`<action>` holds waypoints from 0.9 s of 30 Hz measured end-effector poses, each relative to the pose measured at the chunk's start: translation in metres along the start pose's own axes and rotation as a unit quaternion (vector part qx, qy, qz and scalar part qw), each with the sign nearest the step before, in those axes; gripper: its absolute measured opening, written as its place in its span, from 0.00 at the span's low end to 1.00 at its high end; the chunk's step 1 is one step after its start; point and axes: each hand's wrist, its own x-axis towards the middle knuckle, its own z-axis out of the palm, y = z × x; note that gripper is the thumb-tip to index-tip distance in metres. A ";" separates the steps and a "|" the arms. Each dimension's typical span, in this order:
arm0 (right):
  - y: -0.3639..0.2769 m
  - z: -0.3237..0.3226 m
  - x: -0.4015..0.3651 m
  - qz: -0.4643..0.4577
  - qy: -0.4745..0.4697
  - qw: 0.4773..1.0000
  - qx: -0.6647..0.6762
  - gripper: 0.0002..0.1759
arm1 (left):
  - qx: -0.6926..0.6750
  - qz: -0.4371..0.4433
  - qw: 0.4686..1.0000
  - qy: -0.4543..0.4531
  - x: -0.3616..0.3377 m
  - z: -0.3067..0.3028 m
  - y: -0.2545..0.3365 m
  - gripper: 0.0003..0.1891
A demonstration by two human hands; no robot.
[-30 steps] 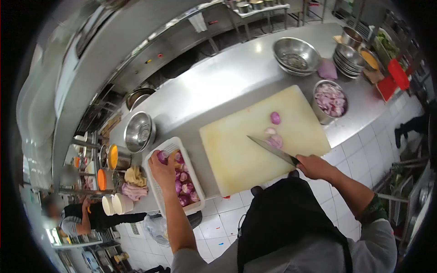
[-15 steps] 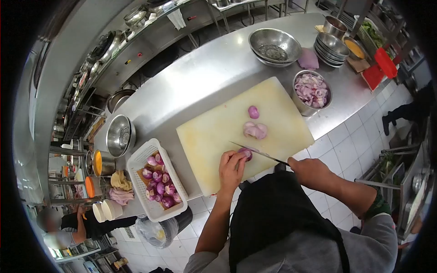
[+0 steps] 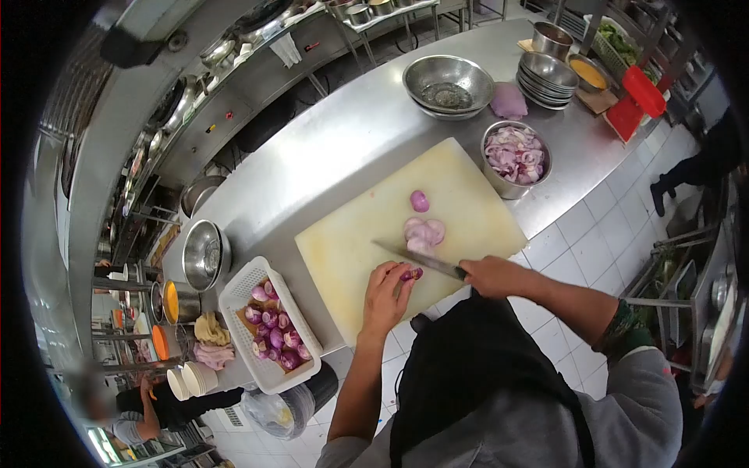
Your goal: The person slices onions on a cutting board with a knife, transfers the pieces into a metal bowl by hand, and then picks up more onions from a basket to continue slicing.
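My left hand (image 3: 386, 295) pinches a small end piece of red onion (image 3: 411, 274) near the front edge of the yellowed cutting board (image 3: 335, 242). My right hand (image 3: 490, 277) grips the handle of a kitchen knife (image 3: 421, 258), whose blade points left across the board, just beyond the onion piece. Pale onion slices (image 3: 424, 232) lie in an overlapping cluster past the blade. Farther back on the board rests a purple onion piece (image 3: 420, 201).
A white basket (image 3: 269, 380) of red onions stands left of the board. At the right is a steel pot (image 3: 507, 187) of cut onion. Steel bowls (image 3: 449, 82), a bowl stack (image 3: 546, 82) and a purple cloth (image 3: 509, 101) sit behind. A person (image 3: 140, 409) is at lower left.
The onion in my left hand is now a smaller piece. More slices lie in the cluster beyond the blade. The knife has moved slightly left, and the whole view has shifted a little.
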 end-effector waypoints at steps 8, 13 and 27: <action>-0.035 -0.039 -0.054 0.081 -0.013 0.994 -0.072 0.13 | 0.003 -0.030 0.998 -0.063 0.030 0.003 -0.010 0.08; -0.020 -0.010 -0.047 0.081 -0.002 0.995 -0.058 0.15 | -0.045 -0.067 0.996 -0.030 0.025 0.010 -0.008 0.07; -0.026 -0.018 -0.033 0.043 0.012 0.999 -0.029 0.17 | -0.023 -0.052 0.998 -0.018 0.019 0.015 -0.016 0.06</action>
